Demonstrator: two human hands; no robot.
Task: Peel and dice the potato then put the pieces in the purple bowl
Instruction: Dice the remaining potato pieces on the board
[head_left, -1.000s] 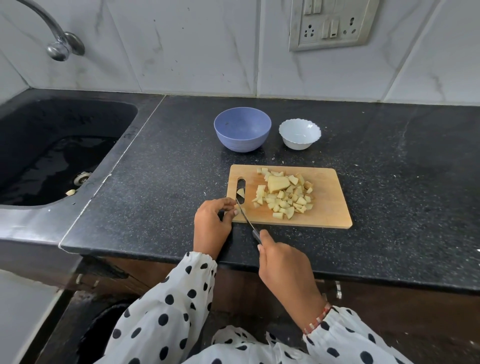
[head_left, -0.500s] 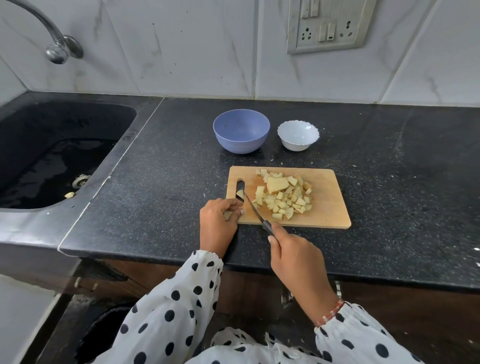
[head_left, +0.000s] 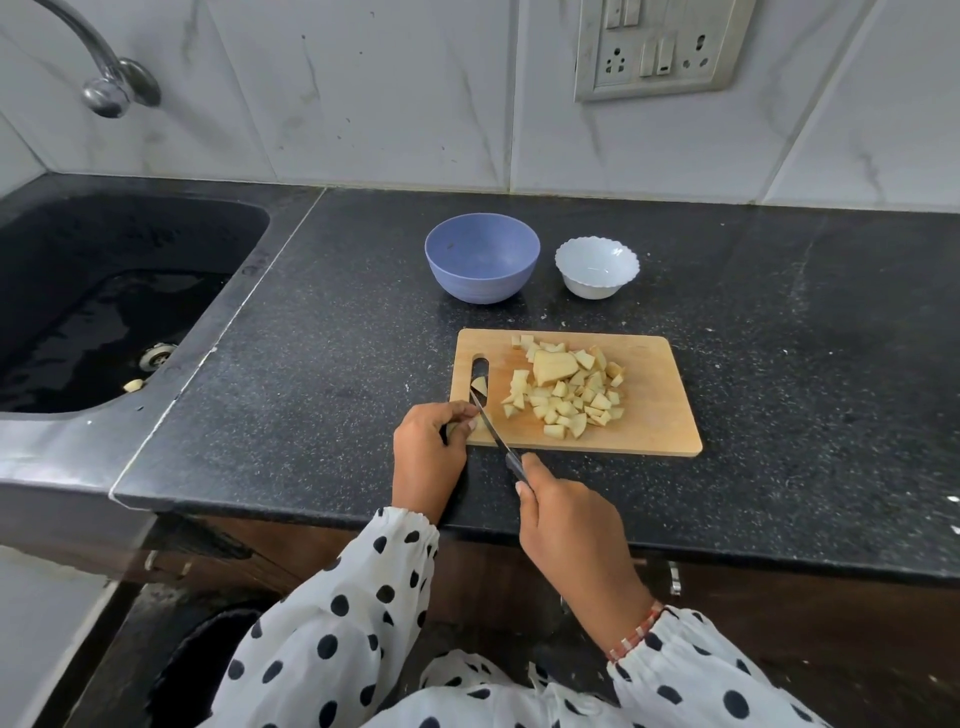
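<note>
Head view: left hand (head_left: 428, 447) sits at the near-left corner of the wooden cutting board (head_left: 660, 415), fingers curled, pinching a small potato piece (head_left: 480, 423) against the board. Right hand (head_left: 569, 525) has its grip clamped on a knife (head_left: 491, 428) handle; blade angles up-left, tip by the board's handle slot, edge just beside the left fingertips. One loose chunk (head_left: 479, 385) lies at the slot. Diced potato pile (head_left: 569, 395) sits mid-board, with one larger uncut potato chunk (head_left: 555, 366) on its far side. Purple bowl (head_left: 482, 266) stands on the black desk (head_left: 805, 364) behind the board, no pieces visible in it. White scalloped bowl (head_left: 596, 267) is just right of it, apart. Sink (head_left: 93, 301) at left, with a small pale scrap (head_left: 133, 385) near the drain; tap (head_left: 106, 78) above. Wall socket plate (head_left: 662, 47) upper right. No readable brand, label or writing anywhere. Polka-dot sleeves, bracelet (head_left: 636, 631) on right wrist.
</note>
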